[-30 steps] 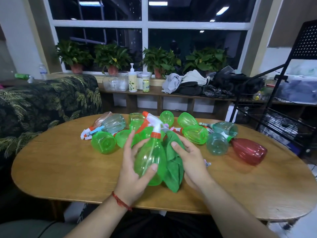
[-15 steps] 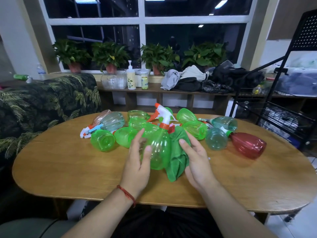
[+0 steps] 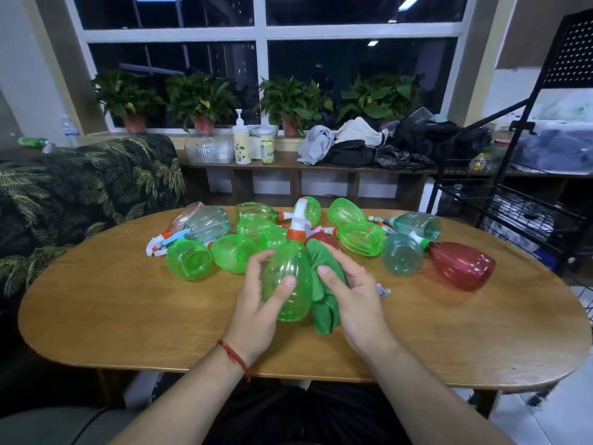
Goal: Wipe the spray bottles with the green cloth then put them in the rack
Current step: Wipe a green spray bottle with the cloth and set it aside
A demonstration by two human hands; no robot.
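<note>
My left hand [image 3: 256, 303] grips a clear green spray bottle [image 3: 293, 274] held upright above the wooden table [image 3: 112, 309], its white nozzle with orange collar pointing up. My right hand [image 3: 349, 293] holds the green cloth [image 3: 322, 303] against the bottle's right side, thumb pressing the cloth. Behind lie several more spray bottles on their sides: green ones [image 3: 189, 260], pale teal ones [image 3: 401, 255] and a red one [image 3: 462, 266]. The black wire rack [image 3: 526, 200] stands at the right, beyond the table.
A leaf-patterned sofa [image 3: 80, 194] sits to the left. A low shelf [image 3: 288, 165] under the window carries a pump bottle, a can, a clear box and piled clothes. Potted plants line the sill.
The bottle has been turned more upright and lifted a little between both hands. My right hand with the cloth has slid along the bottle's right side.
</note>
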